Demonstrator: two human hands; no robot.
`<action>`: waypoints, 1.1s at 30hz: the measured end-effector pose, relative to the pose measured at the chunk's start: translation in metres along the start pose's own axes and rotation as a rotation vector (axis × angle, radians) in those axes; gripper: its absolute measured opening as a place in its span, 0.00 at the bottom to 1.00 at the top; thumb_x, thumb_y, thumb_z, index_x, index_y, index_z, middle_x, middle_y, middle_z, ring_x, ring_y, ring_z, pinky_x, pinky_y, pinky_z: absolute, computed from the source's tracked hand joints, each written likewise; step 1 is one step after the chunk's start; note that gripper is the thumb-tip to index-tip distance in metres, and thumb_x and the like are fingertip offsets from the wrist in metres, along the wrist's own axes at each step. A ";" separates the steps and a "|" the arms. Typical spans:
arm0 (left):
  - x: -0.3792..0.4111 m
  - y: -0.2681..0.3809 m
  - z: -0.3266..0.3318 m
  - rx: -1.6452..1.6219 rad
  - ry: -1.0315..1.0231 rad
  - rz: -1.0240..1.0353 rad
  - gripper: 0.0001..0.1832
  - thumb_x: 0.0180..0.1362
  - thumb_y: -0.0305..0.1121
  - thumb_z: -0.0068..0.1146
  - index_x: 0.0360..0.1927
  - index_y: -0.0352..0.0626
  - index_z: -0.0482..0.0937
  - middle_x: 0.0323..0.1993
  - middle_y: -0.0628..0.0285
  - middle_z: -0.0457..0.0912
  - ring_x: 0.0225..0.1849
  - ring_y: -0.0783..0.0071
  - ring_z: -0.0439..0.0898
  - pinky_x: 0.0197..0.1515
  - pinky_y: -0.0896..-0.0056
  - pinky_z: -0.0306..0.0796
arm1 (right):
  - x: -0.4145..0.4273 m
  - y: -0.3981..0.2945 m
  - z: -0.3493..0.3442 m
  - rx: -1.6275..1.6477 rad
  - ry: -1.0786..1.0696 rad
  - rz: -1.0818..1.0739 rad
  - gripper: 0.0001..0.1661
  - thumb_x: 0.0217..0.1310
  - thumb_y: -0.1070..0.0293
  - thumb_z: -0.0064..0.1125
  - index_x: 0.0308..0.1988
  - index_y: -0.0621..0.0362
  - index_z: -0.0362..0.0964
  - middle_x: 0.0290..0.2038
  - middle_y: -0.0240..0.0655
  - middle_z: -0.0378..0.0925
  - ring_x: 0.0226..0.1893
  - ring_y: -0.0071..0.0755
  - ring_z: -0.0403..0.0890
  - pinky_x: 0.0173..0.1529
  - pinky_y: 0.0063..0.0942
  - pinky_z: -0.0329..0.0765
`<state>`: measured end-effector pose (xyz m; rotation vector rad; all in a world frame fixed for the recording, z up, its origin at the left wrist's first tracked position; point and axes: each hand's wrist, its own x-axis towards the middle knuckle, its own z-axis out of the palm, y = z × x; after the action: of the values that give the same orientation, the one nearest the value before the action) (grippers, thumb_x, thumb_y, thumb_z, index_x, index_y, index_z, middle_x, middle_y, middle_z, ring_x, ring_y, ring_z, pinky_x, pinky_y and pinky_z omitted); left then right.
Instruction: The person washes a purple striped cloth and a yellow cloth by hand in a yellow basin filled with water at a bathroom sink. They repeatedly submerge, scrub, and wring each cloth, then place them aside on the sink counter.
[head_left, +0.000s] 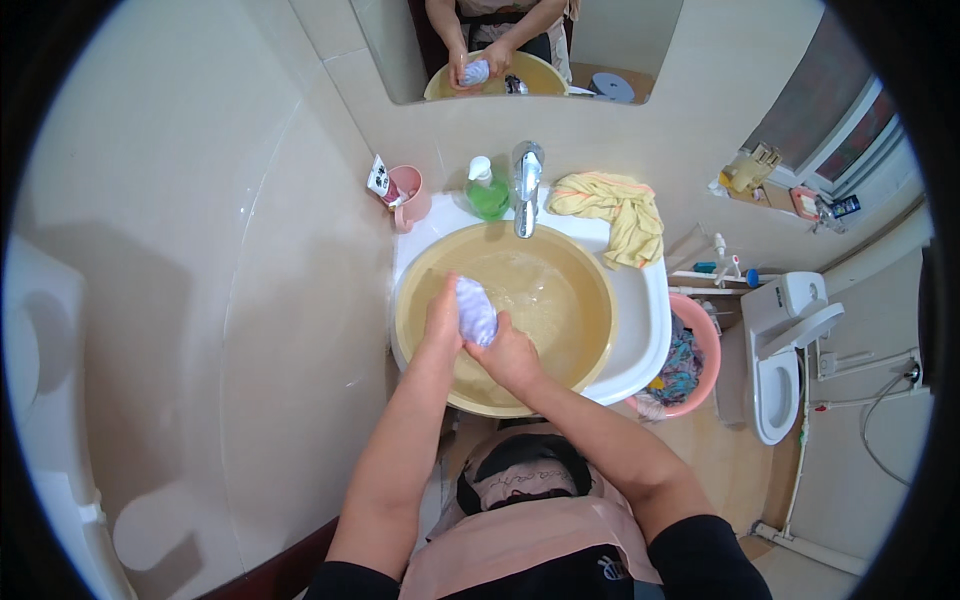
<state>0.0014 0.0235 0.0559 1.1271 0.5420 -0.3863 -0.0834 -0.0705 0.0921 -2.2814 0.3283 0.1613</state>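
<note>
Both hands are over a yellow plastic basin (604, 315) that holds water and sits in the white washbasin (637, 330). A wadded pale lavender cloth (475, 309) is squeezed between them, above the water at the basin's left side. My left hand (443, 315) presses flat along the cloth's left side. Around its lower right end, my right hand (513, 354) is closed. Ripples and a few bubbles show on the water beneath the chrome faucet (528, 184).
Behind the basin stand a pink mug (417, 201) with a tube, a green soap pump bottle (487, 196) and a crumpled yellow towel (630, 214). A pink tub (705, 375) of clothes is at right, near a toilet (776, 382). A mirror (615, 37) hangs above.
</note>
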 end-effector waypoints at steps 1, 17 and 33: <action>-0.014 0.007 0.010 -0.054 -0.072 -0.024 0.22 0.53 0.50 0.48 0.38 0.39 0.70 0.31 0.61 0.75 0.30 0.73 0.75 0.30 0.70 0.71 | 0.000 0.002 -0.010 0.012 0.041 -0.018 0.33 0.39 0.50 0.62 0.38 0.65 0.62 0.28 0.54 0.74 0.31 0.55 0.76 0.37 0.40 0.73; -0.142 -0.016 0.136 -0.122 -0.614 0.008 0.26 0.54 0.44 0.51 0.52 0.41 0.62 0.45 0.61 0.71 0.44 0.69 0.73 0.45 0.63 0.68 | -0.101 0.055 -0.221 0.632 -0.152 -0.109 0.31 0.52 0.56 0.55 0.51 0.64 0.60 0.40 0.37 0.71 0.40 0.25 0.71 0.46 0.22 0.66; -0.186 -0.131 0.205 0.345 -0.949 -0.791 0.21 0.57 0.49 0.40 0.40 0.41 0.72 0.31 0.61 0.78 0.30 0.73 0.75 0.34 0.73 0.68 | -0.201 0.126 -0.355 0.455 0.214 -0.126 0.24 0.62 0.56 0.41 0.45 0.67 0.66 0.40 0.35 0.73 0.35 0.23 0.72 0.42 0.23 0.69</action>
<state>-0.1774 -0.2124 0.1351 0.8710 0.0355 -1.6463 -0.3079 -0.3791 0.2824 -1.8604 0.2948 -0.2057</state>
